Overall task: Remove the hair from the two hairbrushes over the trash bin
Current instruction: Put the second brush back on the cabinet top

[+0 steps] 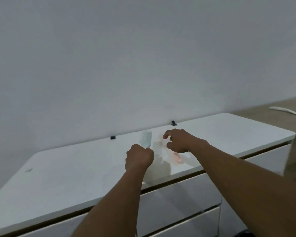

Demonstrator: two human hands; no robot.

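Note:
My left hand is closed around the handle of a pale blue hairbrush, which stands upright above the white dresser top. A pink hairbrush lies flat on the dresser, blurred, partly hidden under my right hand. That hand hovers just above it with fingers curled and apart, holding nothing. No trash bin is in view.
The dresser stands against a plain grey wall, with drawers below its front edge. Two small black clips sit at its back edge. At the far right is a wooden surface with a pale elongated object.

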